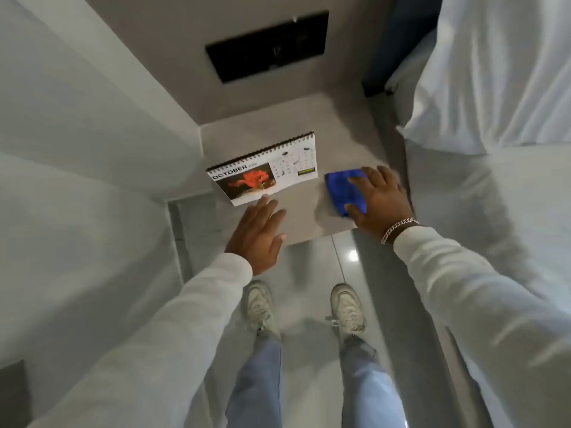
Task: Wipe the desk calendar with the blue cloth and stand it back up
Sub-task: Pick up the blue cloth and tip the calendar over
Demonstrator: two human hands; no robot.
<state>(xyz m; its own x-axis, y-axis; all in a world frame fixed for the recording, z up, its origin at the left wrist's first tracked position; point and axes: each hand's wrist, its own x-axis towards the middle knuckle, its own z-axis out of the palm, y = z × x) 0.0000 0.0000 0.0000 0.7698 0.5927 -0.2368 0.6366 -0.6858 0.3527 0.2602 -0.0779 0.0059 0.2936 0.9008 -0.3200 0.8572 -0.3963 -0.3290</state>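
A spiral-bound desk calendar (265, 171) showing OCTOBER and a red flower picture sits on a small grey table (296, 217), its page facing me. My left hand (258, 231) hovers open just in front of the calendar's lower edge, fingertips close to it, holding nothing. To the right lies a folded blue cloth (346, 191). My right hand (378, 202) rests on top of the cloth with fingers spread, thumb at the cloth's near edge.
A bed with white sheets (482, 88) borders the table on the right. A white wall (92, 118) stands on the left. A dark panel (268, 47) hangs on the grey wall behind. My feet stand on a glossy tiled floor (309, 273).
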